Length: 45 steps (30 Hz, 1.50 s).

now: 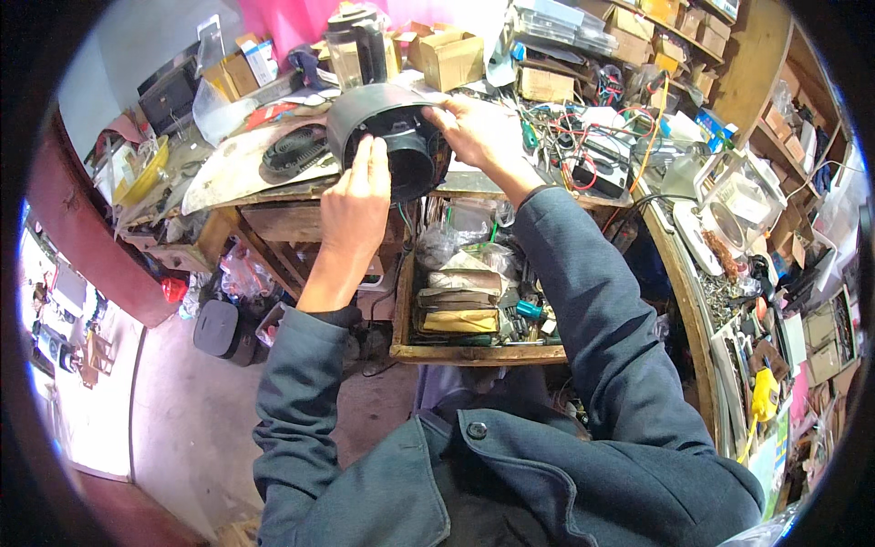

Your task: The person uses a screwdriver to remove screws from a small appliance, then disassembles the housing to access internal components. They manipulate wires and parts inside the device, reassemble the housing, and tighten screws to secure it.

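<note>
Held up over the desk's front edge is a dark grey rounded appliance housing (363,108), tilted to show a black round cavity inside. My left hand (360,196) grips it from the lower left, fingers pointing up along the opening. My right hand (478,137) has hold of its right rim, thumb and fingers closed on the edge. To the left, a black round slatted part (296,150) lies on a whitish board (226,175). Below the housing, an open wooden drawer (474,354) holds bags, worn envelopes and small tools.
Tangled leads (583,150) and tools cover the desk's right part. Boxes (453,62) and a jug-like container (351,59) stand behind. A cluttered side bench (738,310) runs down the right. A dark grey rounded object (214,333) sits on the floor at lower left.
</note>
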### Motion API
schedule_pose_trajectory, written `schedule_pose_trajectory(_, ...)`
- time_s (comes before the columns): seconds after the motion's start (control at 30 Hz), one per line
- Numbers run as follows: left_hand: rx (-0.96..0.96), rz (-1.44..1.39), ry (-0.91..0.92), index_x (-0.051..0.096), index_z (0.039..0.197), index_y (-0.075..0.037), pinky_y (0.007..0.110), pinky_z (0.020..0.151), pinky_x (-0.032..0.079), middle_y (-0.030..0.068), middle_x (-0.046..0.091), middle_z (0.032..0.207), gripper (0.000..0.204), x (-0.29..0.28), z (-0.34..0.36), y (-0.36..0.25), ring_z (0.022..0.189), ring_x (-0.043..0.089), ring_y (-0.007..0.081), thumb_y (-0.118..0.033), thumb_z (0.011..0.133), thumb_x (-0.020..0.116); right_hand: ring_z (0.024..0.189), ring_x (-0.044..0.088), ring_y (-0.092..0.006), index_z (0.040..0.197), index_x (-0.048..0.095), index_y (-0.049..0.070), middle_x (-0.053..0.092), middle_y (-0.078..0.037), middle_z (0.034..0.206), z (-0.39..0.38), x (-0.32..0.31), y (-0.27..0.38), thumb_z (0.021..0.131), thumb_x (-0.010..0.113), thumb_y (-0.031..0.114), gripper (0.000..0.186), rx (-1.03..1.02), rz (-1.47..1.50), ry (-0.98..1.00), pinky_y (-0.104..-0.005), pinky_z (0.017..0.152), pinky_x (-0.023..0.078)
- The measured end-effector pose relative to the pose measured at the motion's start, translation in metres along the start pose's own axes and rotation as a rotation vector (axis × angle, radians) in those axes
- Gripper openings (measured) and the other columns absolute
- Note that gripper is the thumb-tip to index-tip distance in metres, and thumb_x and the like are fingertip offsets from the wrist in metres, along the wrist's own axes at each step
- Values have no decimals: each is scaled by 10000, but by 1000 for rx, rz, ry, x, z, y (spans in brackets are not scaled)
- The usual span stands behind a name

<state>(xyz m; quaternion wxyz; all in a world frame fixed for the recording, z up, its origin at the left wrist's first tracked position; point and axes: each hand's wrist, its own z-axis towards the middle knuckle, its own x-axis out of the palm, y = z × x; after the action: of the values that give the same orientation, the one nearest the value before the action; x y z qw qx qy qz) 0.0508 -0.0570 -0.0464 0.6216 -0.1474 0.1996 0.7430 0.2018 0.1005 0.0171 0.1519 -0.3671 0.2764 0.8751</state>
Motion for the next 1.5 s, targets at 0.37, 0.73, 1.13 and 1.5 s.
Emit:
schedule_pose_trajectory(0.37, -49, -127, 18, 661, 1256, 2, 424, 754, 614, 196, 736, 1127, 355, -49, 23, -16, 883, 747, 350, -72, 909, 667, 781, 724, -152, 1292, 666, 75, 730, -90, 1070, 4, -7, -26, 970, 648, 584, 602, 139, 538, 240, -284, 629, 608)
schedule_pose_trajectory(0.73, -183, -631, 91, 750, 1064, -8, 455, 711, 556, 256, 701, 818, 269, -97, 121, -28, 772, 728, 390, -141, 872, 618, 1010, 705, -287, 1208, 710, 92, 747, -132, 1103, -1, 50, -64, 970, 599, 443, 438, -12, 350, -109, -407, 910, 529)
schedule_pose_trajectory(1.13, -262, -733, 519, 734, 1106, -6, 354, 621, 598, 181, 749, 831, 296, 62, 241, -70, 651, 730, 225, -113, 870, 590, 1135, 671, -417, 1333, 670, 82, 703, -264, 1198, -22, 63, -37, 963, 524, 683, 721, 392, 631, -95, -452, 968, 499)
schedule_pose_trajectory(1.5, -409, -671, 647, 718, 1020, 20, 448, 728, 578, 220, 718, 845, 208, 122, 244, -80, 784, 725, 309, -67, 878, 591, 978, 664, -475, 1233, 572, 94, 685, -233, 960, -36, 75, -40, 707, 812, 326, 622, 4, 359, -214, -554, 831, 523)
